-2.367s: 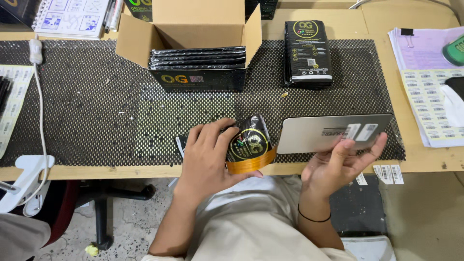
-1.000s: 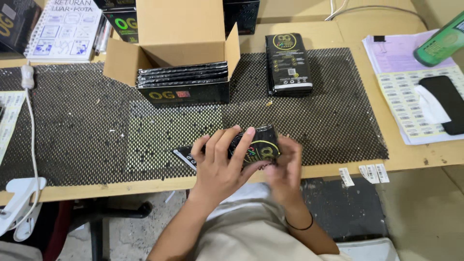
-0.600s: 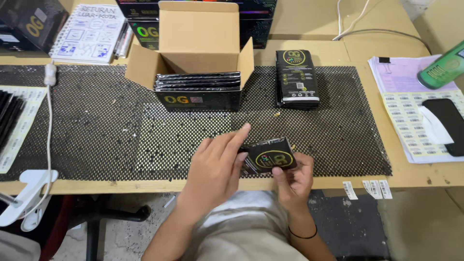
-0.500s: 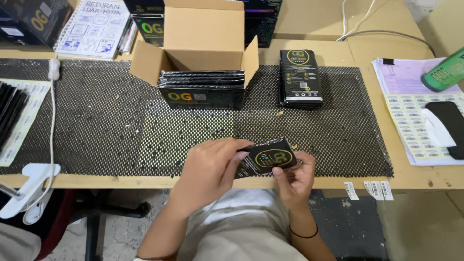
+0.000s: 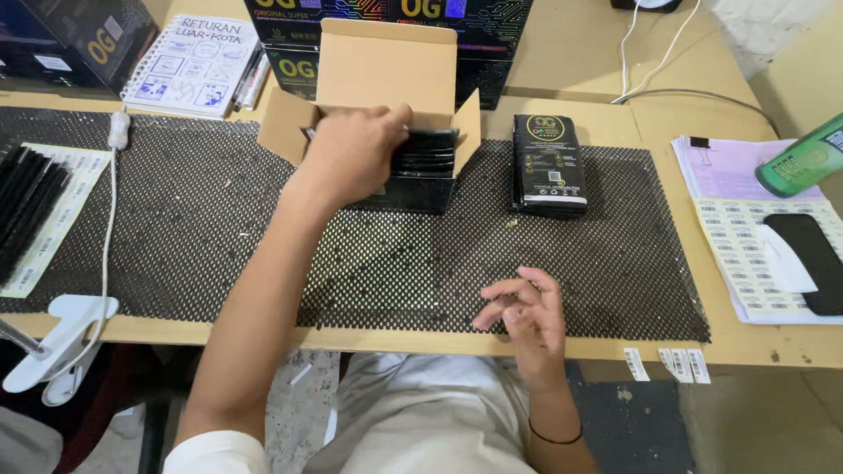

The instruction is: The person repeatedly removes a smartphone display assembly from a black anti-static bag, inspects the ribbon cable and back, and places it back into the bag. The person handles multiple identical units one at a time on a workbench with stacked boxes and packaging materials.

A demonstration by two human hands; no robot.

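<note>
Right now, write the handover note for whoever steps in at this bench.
Left hand: reaching into the open cardboard box, fingers on the black packets stacked inside; grip hidden.
Right hand: empty, fingers loosely curled above the mesh mat near the front edge.
A separate stack of black packets lies on the mat right of the box.
Done: several packets are boxed.
Left: the outside stack remains unboxed, box flaps open.

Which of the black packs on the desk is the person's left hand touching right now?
The stack of black packs inside the open cardboard box; the left hand rests on it. The other black pack lies alone on the mesh mat, untouched.
</note>
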